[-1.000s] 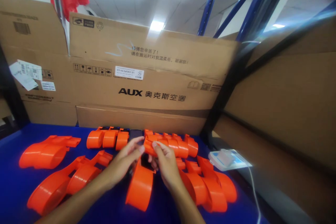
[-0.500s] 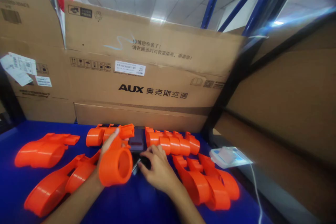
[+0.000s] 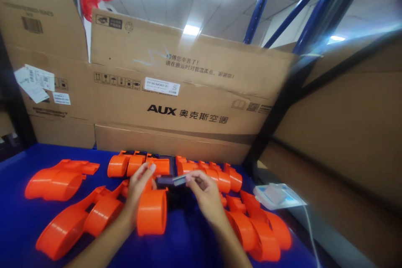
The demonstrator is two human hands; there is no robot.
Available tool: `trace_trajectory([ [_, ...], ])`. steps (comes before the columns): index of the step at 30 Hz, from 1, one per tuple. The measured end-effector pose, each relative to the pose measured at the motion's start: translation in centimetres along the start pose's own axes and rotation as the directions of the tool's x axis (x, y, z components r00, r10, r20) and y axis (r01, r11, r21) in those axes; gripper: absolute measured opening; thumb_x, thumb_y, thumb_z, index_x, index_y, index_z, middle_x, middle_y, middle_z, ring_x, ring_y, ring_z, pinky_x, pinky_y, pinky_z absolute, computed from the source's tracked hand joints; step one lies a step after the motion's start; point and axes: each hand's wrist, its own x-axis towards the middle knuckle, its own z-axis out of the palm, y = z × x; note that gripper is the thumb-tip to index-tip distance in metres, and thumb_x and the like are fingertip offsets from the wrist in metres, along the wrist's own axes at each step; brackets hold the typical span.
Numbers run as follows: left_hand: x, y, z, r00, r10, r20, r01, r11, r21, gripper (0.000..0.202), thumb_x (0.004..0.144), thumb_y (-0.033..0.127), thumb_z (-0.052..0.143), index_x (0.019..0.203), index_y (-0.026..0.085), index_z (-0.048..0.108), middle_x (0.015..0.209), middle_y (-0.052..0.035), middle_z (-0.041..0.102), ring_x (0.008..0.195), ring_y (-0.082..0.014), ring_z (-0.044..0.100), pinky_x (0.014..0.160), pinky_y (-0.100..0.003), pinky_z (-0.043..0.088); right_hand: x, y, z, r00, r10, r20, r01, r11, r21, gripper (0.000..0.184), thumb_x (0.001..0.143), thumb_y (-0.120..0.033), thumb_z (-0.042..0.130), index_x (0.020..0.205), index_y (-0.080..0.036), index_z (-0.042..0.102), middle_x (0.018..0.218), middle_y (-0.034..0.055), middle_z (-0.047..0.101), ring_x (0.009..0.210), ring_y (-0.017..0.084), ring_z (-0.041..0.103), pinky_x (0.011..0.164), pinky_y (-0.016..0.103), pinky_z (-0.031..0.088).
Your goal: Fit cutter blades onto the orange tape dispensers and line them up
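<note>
Orange plastic ring-bodied part (image 3: 152, 214) gripped in left hand (image 3: 136, 190) above blue worktop (image 3: 185, 240) | thin grey strip (image 3: 180, 180) pinched in right hand (image 3: 205, 196), hands apart | worktop shows between forearms (image 3: 105, 238) | brown cardboard wall (image 3: 125, 106) lines rear edge

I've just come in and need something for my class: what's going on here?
At a blue surface, someone's left grip holds an orange ringed piece. The right grip pinches a thin grey strip pointing towards it; I can't tell whether they touch. Other orange pieces sit to both sides, and printed cardboard stands behind.
</note>
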Motion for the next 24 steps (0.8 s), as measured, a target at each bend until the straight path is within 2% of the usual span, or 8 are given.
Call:
trace_trajectory([
  [3, -0.5, -0.5, 0.2, 0.999, 0.038, -0.006, -0.038, 0.998, 0.051, 0.041, 0.068, 0.055, 0.082, 0.079, 0.021, 0.060, 0.048, 0.0065, 0.055, 0.040, -0.0089, 0.047, 0.042, -0.019, 0.036, 0.0, 0.2, 0.2, 0.988, 0.039, -0.150, -0.013, 0.985, 0.170, 0.023, 0.083, -0.044, 0.075, 0.090, -0.022, 0.070, 0.072, 0.0019, 0.072, 0.066, 0.018, 0.063, 0.064, 0.030, 0.049],
  [5, -0.9, -0.6, 0.4, 0.999, 0.040, 0.020, -0.041, 0.996, 0.074, 0.040, 0.069, 0.054, 0.081, 0.081, 0.021, 0.062, 0.049, 0.0063, 0.054, 0.041, -0.0093, 0.048, 0.043, -0.020, 0.037, 0.0, 0.3, 0.4, 0.981, 0.057, -0.186, -0.012, 0.972, 0.235, 0.024, 0.081, -0.042, 0.077, 0.091, -0.022, 0.069, 0.074, 0.0028, 0.074, 0.066, 0.018, 0.064, 0.062, 0.030, 0.050],
  [14, -1.9, -0.3, 1.2, 0.996, 0.066, 0.054, -0.071, 0.993, 0.099, 0.047, 0.066, 0.050, 0.083, 0.098, 0.019, 0.067, 0.058, 0.0041, 0.060, 0.042, -0.0092, 0.048, 0.043, -0.020, 0.037, 0.0, -0.3, 0.4, 0.983, 0.053, -0.173, -0.010, 0.971, 0.240, 0.019, 0.082, -0.038, 0.077, 0.089, -0.022, 0.071, 0.076, 0.0028, 0.075, 0.064, 0.016, 0.064, 0.061, 0.029, 0.051],
  [20, -1.9, -0.4, 1.1, 0.996, 0.067, 0.063, -0.074, 0.991, 0.109, 0.043, 0.070, 0.051, 0.081, 0.095, 0.020, 0.065, 0.061, 0.0029, 0.064, 0.043, -0.0086, 0.048, 0.044, -0.019, 0.037, 0.0, -0.1, 0.4, 0.988, 0.047, -0.146, -0.013, 0.973, 0.229, 0.019, 0.082, -0.038, 0.077, 0.091, -0.022, 0.071, 0.077, 0.0033, 0.075, 0.065, 0.016, 0.064, 0.062, 0.029, 0.051],
  [24, -1.7, -0.5, 0.9, 0.996, 0.055, 0.064, -0.062, 0.992, 0.109, 0.039, 0.071, 0.053, 0.080, 0.087, 0.020, 0.065, 0.057, 0.0040, 0.060, 0.042, -0.0090, 0.047, 0.043, -0.020, 0.036, 0.0, 0.0, 0.2, 0.992, 0.035, -0.119, -0.011, 0.981, 0.195, 0.020, 0.082, -0.040, 0.076, 0.090, -0.021, 0.072, 0.075, 0.0035, 0.075, 0.064, 0.016, 0.064, 0.062, 0.029, 0.051],
])
